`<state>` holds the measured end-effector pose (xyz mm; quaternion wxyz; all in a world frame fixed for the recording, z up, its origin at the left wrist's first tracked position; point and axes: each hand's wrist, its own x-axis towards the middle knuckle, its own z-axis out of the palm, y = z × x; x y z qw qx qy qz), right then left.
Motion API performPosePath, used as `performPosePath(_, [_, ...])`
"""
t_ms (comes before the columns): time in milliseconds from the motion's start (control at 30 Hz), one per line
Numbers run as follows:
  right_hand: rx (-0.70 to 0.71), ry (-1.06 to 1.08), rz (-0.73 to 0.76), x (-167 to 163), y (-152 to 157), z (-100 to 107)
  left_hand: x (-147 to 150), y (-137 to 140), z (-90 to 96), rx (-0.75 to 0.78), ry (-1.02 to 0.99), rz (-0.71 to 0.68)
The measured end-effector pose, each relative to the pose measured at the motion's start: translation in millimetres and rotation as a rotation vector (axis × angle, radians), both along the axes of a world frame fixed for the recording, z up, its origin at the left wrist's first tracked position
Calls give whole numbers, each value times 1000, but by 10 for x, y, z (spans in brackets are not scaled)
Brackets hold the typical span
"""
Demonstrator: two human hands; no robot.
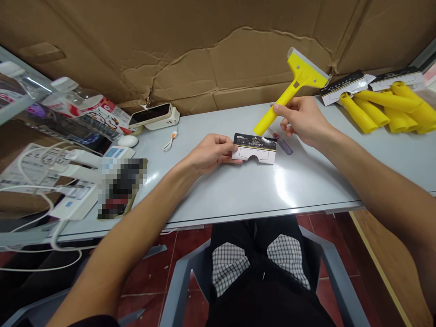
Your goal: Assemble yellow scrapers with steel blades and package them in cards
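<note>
My right hand (303, 119) pinches a yellow scraper (279, 105) by its handle. Its wide blade head points up and to the right, tilted above the table. In my left hand (214, 153) is a black and white packaging card (256, 149) with a half-round notch in its lower edge, held by its left end. The lower end of the scraper's handle comes close to the card's top edge; I cannot tell whether they touch. A screwdriver (283, 144) with a clear purplish handle lies on the table behind the card, below my right hand.
Several yellow handles (391, 109) and more printed cards (344, 88) lie at the right. Along the left are a phone (151, 114) on a white block, a power strip (73, 202) with cables, and plastic bottles (98, 111). Cardboard (177, 54) stands behind the table (218, 195).
</note>
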<state>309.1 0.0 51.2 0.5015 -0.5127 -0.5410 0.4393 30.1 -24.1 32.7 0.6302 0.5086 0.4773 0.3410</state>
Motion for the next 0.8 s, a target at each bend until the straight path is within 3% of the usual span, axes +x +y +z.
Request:
performPosePath(167, [-47,33,61,19,3,7,8,-8,8,0,-4,7])
performPosePath(500, [-82,43,37,41,0,76,-14,-18,40,49,-23,6])
performPosePath(800, [-123,24,201,0,-42,24,9,-10,46,84,-44,60])
